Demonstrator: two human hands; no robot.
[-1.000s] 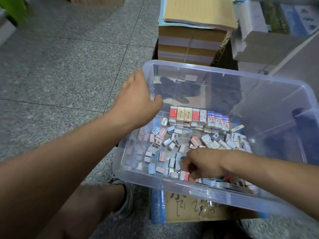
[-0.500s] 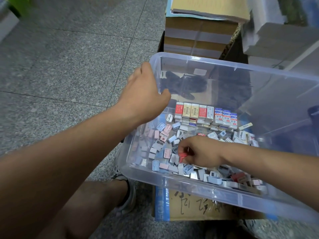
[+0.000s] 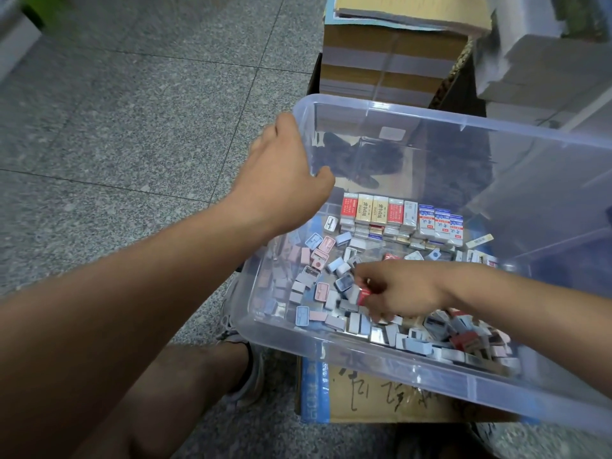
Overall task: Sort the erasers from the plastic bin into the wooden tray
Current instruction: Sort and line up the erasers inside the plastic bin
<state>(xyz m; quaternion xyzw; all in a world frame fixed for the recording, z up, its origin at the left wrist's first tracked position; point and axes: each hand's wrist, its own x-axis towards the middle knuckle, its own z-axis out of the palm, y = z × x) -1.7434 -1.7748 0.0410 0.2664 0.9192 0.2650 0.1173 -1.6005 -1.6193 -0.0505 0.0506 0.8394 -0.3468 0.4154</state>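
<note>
The right hand has lifted a red eraser, pinched in its fingertips, ready for sorting; the left hand still grips the bin.

Speckled grey floor tiles cover the left. Taped cardboard boxes stack at top centre — pale grey boxes just right. A hand-marked carton lies beside a sneaker.

Grey speckled floor tiles; stacked cardboard boxes behind

Even soft daylight, slight motion blur, wide-angle edge bowing
</note>
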